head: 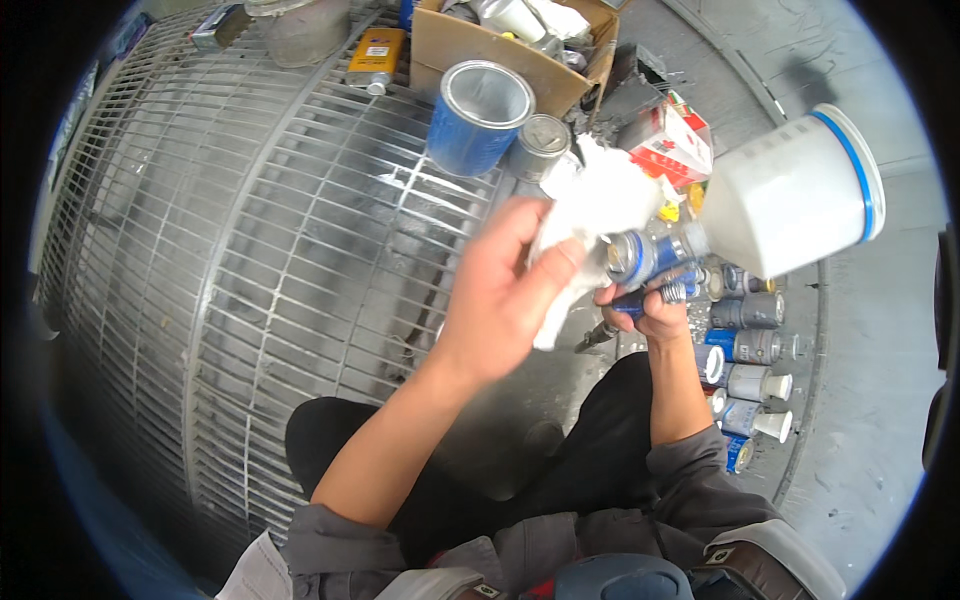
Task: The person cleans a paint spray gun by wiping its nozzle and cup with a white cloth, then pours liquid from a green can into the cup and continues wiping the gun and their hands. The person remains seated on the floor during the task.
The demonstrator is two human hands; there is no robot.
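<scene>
A spray gun (646, 255) with a blue and silver body is gripped by its handle in my right hand (654, 311). Its large white plastic cup (787, 191), banded in blue near the wide end, extends to the upper right. My left hand (499, 289) pinches a crumpled white cloth or paper wipe (600, 195) beside the front end of the gun. The wipe partly covers that end, so whether it touches the nozzle is hard to tell. My left hand is slightly blurred.
An open blue can (466, 127), a small metal can (538, 146) and a filled cardboard box (487, 52) stand ahead. A yellow tin (376, 56) sits on the metal grating (315, 225). Several cans and bottles (750, 345) line the right side, near a red-and-white box (671, 142).
</scene>
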